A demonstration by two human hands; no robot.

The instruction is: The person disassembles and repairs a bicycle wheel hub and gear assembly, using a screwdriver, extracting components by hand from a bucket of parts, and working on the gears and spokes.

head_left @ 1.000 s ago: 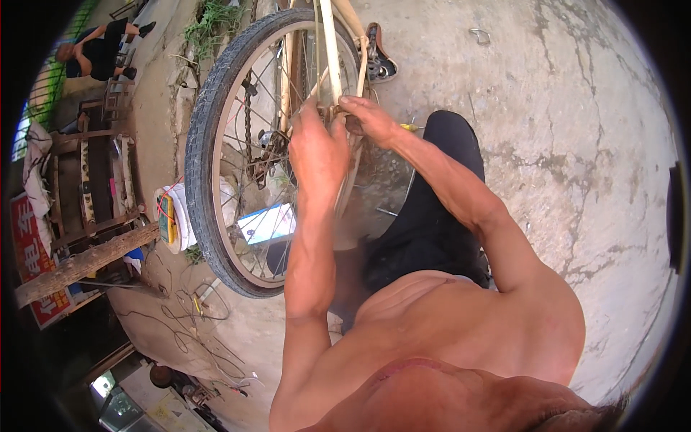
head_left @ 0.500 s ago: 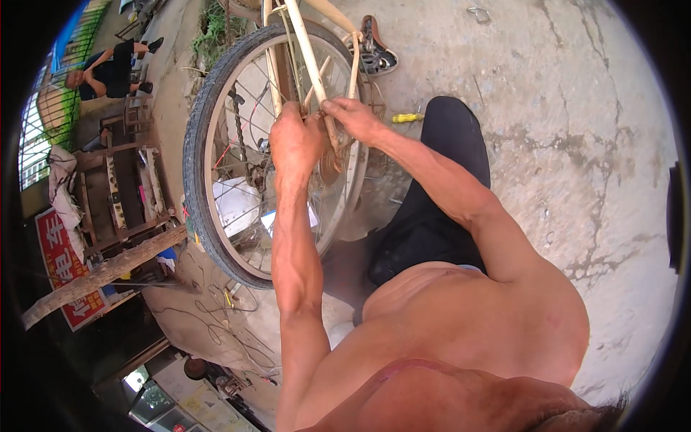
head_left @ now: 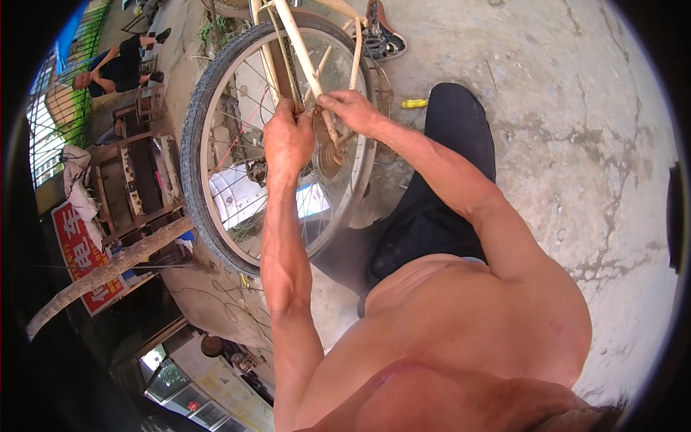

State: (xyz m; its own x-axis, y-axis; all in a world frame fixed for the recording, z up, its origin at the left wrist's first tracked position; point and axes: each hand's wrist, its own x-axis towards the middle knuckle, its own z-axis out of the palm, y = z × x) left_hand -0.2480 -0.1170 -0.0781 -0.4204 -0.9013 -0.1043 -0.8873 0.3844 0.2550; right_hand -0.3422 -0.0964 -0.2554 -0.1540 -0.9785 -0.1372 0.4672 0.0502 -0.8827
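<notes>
A cream bicycle frame [head_left: 300,47] and its spoked wheel, with a dark tyre [head_left: 198,122], stand in front of me. My left hand [head_left: 288,137] is closed at the hub area, its fingertips curled out of clear sight beside the frame's tubes. My right hand [head_left: 349,109] pinches the slanted cream tube just right of it. Below both hands a rusty round disc [head_left: 331,158] shows at the wheel's centre. A yellow-handled tool [head_left: 414,104] lies on the concrete to the right, beside my knee [head_left: 457,115].
A brown-and-black shoe-like item [head_left: 381,39] lies beyond the frame. Another person [head_left: 115,66] sits at upper left. Wooden benches [head_left: 133,173], a wooden pole [head_left: 122,259] and a red sign [head_left: 75,252] are at left. White papers [head_left: 309,198] lie behind the spokes.
Both my hands have shifted a little left in the view, staying on the bicycle. The wheel and frame also appear shifted, and the yellow tool has come into clearer sight.
</notes>
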